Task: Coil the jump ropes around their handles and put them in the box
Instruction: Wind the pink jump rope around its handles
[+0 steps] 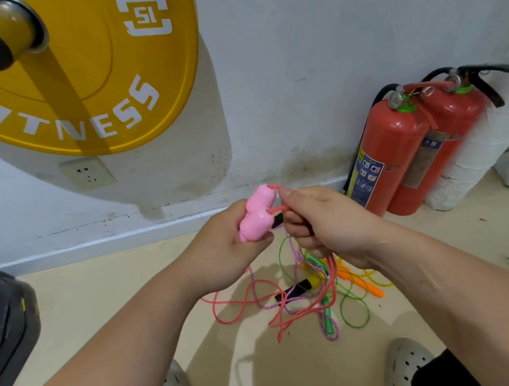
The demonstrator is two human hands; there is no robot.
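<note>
Wall at 12 o'clock; floor open at 8. Left hand grips pink handles; right hand, at their 3 o'clock, pinches pink rope.

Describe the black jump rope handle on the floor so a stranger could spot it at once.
Start at the two red fire extinguishers by the wall. On the beige floor to their left lies a tangle of coloured ropes. The black handle lies in it: the only dark piece, yellow-tipped, among green handles and orange ones.
</note>
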